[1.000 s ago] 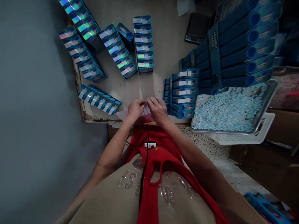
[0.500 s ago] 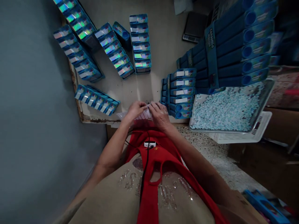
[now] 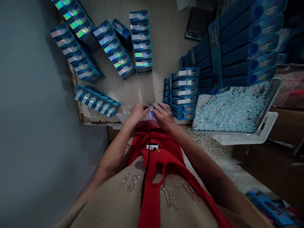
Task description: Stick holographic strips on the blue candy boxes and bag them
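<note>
At the table's front edge, my left hand [image 3: 137,113] pinches a whitish, partly see-through sheet of stickers [image 3: 147,116], whose left end juts out past my wrist. My right hand [image 3: 164,116] is closed at the sheet's right end, fingertips close to those of my left; whether a single sticker is between them is too small to tell. A row of blue boxes [image 3: 185,92] stands just right of my right hand, several with a pale shiny sticker on top and the nearest two showing round blue spots. Left of my hands sits a short row of stickered blue boxes [image 3: 97,100].
More rows of stickered boxes [image 3: 143,44] stand farther back and left. Large banded blue packs [image 3: 237,50] rise at right, above a tray of pale blue candies [image 3: 228,110] on a white crate [image 3: 266,129]. A dark scale [image 3: 198,23] lies behind. A wall [image 3: 35,110] bounds the left.
My right hand has shifted slightly right and more of the sheet, with a bluish-violet shine, shows between my hands. The view has moved a little; the boxes stay in place.
</note>
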The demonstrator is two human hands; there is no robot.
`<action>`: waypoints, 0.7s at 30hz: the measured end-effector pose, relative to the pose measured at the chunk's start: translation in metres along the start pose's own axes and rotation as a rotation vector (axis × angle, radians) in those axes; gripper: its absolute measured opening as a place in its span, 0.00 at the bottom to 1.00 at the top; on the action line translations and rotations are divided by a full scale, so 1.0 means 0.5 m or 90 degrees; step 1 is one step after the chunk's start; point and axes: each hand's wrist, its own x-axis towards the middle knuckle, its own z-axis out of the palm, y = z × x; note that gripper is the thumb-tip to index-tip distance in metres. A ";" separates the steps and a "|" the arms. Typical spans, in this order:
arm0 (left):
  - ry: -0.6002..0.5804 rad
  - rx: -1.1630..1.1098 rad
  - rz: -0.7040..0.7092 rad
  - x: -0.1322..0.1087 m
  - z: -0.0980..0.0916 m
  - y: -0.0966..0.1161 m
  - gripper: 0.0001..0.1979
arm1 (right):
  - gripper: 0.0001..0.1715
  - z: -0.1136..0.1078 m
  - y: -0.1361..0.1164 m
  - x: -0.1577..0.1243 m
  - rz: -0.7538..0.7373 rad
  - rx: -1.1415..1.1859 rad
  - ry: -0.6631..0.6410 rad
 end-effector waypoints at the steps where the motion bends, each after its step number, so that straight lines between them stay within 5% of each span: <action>1: 0.000 0.007 -0.003 -0.002 0.001 0.003 0.12 | 0.22 -0.002 0.002 0.004 -0.009 0.000 -0.007; 10: 0.002 0.011 -0.057 0.001 0.004 -0.004 0.12 | 0.21 -0.001 0.002 -0.002 -0.056 0.009 -0.050; 21: 0.040 0.028 -0.077 0.034 0.020 -0.012 0.14 | 0.13 -0.056 -0.049 -0.020 0.233 0.127 -0.111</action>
